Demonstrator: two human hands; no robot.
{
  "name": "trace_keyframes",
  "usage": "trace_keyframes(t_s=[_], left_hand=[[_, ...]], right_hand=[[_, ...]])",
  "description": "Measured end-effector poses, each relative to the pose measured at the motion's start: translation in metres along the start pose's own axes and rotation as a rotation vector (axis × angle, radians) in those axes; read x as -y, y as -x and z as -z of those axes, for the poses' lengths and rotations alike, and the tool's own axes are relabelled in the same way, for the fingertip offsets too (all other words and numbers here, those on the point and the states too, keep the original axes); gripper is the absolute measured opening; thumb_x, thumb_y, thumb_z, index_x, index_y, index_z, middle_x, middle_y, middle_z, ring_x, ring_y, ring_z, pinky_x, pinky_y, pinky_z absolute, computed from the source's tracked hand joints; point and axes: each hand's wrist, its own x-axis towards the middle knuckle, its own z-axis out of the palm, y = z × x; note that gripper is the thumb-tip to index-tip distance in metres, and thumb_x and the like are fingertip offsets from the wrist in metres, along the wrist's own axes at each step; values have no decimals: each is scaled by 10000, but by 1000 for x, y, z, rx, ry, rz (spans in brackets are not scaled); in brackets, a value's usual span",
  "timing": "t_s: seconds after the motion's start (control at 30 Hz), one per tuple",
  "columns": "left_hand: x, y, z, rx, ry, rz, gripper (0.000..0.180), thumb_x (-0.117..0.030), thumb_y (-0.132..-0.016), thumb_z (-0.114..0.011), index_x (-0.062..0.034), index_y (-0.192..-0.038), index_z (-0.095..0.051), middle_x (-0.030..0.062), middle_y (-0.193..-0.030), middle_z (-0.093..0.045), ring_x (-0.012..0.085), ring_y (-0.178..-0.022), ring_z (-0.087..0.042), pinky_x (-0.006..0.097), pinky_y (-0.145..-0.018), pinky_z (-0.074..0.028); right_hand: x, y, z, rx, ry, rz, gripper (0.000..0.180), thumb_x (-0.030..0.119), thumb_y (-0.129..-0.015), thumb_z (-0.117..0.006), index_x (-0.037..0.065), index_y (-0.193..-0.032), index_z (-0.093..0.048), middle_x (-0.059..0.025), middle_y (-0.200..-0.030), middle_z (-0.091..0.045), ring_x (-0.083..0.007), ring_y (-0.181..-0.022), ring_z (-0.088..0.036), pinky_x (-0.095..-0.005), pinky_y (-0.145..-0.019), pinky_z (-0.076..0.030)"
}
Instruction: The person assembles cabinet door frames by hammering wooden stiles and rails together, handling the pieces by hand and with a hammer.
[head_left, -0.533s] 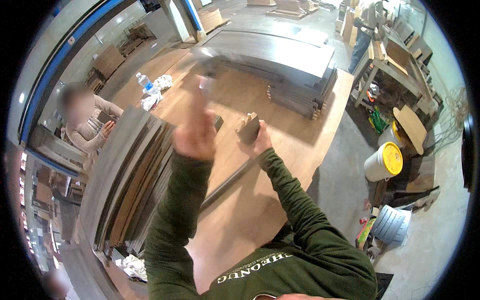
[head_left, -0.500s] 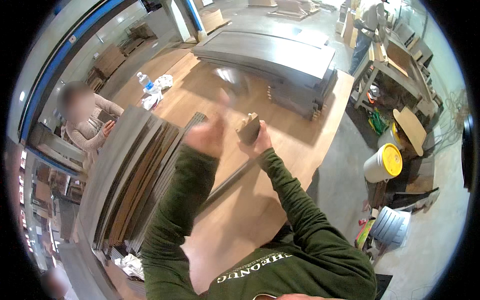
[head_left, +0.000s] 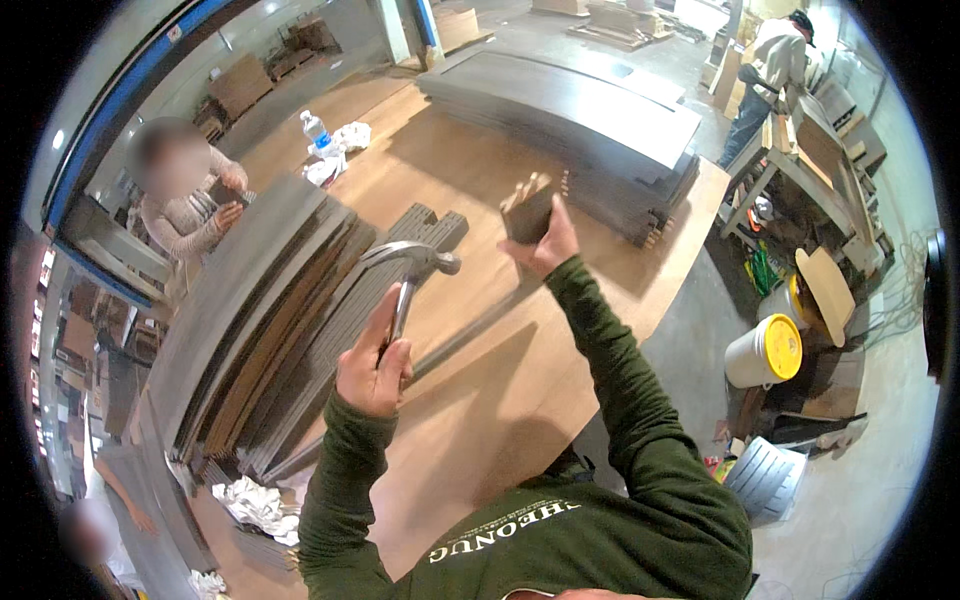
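Note:
My left hand (head_left: 373,372) is wrapped round the handle of a claw hammer (head_left: 408,258), whose metal head points up above the near ends of some grooved grey boards (head_left: 432,232). Farther right, my right hand (head_left: 550,245) grips a short dark grey wooden piece (head_left: 528,214) with pale wooden pegs along its upper end. The hammer head and this piece are apart. Below both hands, a long narrow grey strip (head_left: 470,328) lies across the brown tabletop (head_left: 500,390).
Grey panels stand stacked (head_left: 262,270) at left; another panel stack (head_left: 570,105) lies at the far side. A water bottle (head_left: 316,130) stands beside crumpled paper. One person works across the left stack, another at a right-hand bench. A yellow-lidded bucket (head_left: 765,350) is on the floor.
The hammer, blurred before, has come down to the left with my left hand and shows clearly. My right hand has raised the pegged piece slightly to the right. The view has shifted.

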Motion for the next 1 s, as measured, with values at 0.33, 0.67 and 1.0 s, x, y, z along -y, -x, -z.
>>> trace_keyframes(t_s=[0.33, 0.67, 1.0], left_hand=[[6, -14, -6, 97, 9, -21, 496, -75, -824, -430, -89, -1314, -360, -5, -611, -485, 46, -437, -399, 183, -417, -350], [-53, -103, -46, 31, -124, -493, 565, -29, -805, -475, -182, -1329, -331, 161, -682, -571, 213, -518, -575, 315, -547, -470], [-13, -146, -67, 81, -480, -492, 581, -190, -833, -497, -263, -1354, -251, 208, -835, -601, 298, -670, -608, 372, -594, -486]], right_hand=[[-68, 4, 10, -64, 160, -115, 828, 238, -539, -784, 14, -1166, -291, -144, -1071, -479, -223, -977, -496, -350, -873, -402], [-71, 0, 4, -89, 98, -129, 838, 255, -516, -794, 46, -1146, -283, -131, -1057, -498, -216, -959, -520, -338, -838, -424], [-91, -5, -2, -123, 151, -94, 746, 207, -552, -774, 48, -1118, -315, -131, -999, -525, -220, -924, -533, -333, -833, -423]])
